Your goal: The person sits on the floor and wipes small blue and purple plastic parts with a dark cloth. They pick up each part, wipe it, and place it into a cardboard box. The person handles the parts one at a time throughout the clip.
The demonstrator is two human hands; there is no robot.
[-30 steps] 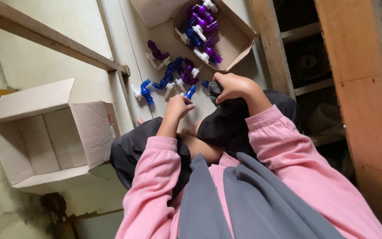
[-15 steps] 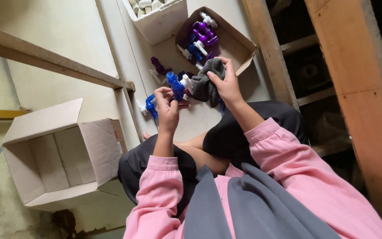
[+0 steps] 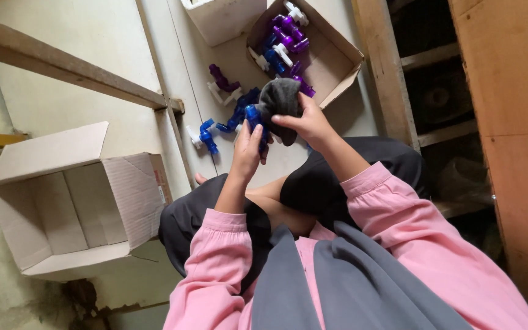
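My left hand (image 3: 249, 150) grips a blue plastic valve (image 3: 254, 119) held up in front of me. My right hand (image 3: 310, 122) presses a dark grey cloth (image 3: 279, 101) against the top of that valve. Both hands are raised above my crossed legs in dark trousers (image 3: 313, 189). More blue and purple valves with white handles (image 3: 215, 125) lie scattered on the pale floor just beyond my hands.
An open cardboard box (image 3: 337, 58) at the top holds several purple and blue valves. An empty cardboard box (image 3: 74, 201) lies on its side at left. A white container (image 3: 224, 18) stands at top. Wooden beams (image 3: 68, 64) and shelving (image 3: 398, 67) flank the floor.
My hands lifted off the floor pile with a blue valve and the grey cloth, coming closer to me. The cloth now covers the valve's top.
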